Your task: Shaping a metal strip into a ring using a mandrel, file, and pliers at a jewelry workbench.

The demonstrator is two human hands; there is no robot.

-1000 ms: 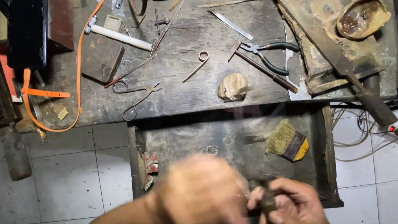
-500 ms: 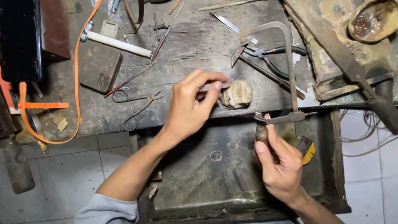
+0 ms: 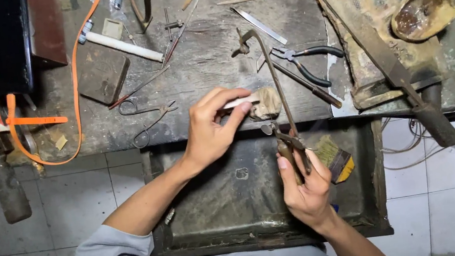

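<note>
The left hand (image 3: 210, 130) pinches a pale strip (image 3: 234, 103) between thumb and forefinger, pressing it against the bench peg (image 3: 267, 103) at the hand's 2 o'clock. The right hand (image 3: 304, 185) is closed around the saw (image 3: 275, 84) handle, its frame rising toward 12 o'clock past the peg. Pliers (image 3: 307, 63) lie at the peg's 2 o'clock. A brush (image 3: 334, 157) sits in the tray (image 3: 219, 245), at 2 o'clock from the right hand.
</note>
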